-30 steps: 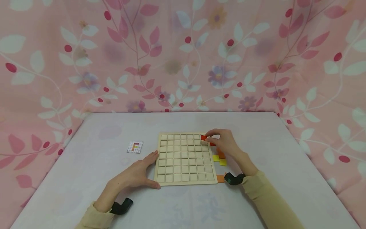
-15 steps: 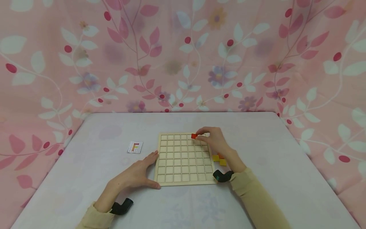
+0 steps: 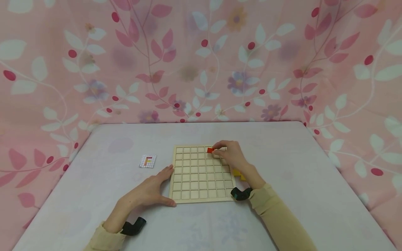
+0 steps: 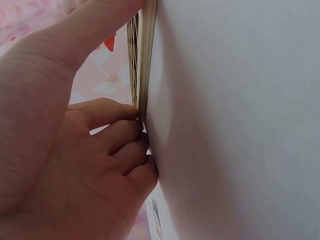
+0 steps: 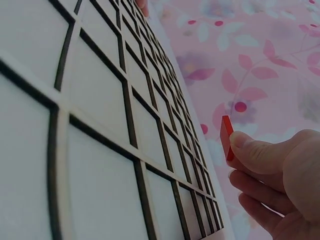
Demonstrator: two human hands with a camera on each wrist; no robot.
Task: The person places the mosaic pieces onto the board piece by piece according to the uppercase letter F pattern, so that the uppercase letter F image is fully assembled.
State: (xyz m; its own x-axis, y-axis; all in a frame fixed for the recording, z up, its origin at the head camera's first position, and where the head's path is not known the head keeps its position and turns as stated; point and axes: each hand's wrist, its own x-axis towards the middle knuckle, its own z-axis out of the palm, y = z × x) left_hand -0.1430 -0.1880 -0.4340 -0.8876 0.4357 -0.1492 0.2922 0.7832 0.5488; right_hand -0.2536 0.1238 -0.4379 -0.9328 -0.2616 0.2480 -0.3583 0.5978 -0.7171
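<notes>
Card (image 3: 148, 161) left of grid board (image 3: 201, 188) | yellow tiles (image 3: 237, 173) behind right hand (image 3: 230, 156) pinching red tile (image 3: 210, 150) | left hand (image 3: 150, 190) relaxed, bracing board

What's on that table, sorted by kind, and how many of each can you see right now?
Wooden grid board: 1
Red tile, pinched in the right hand: 1
Yellow tiles partly hidden behind that hand: at least 1, exact count cannot be told
Pattern card: 1
Total: at least 4 things, plus the left hand resting against the board's edge.
</notes>
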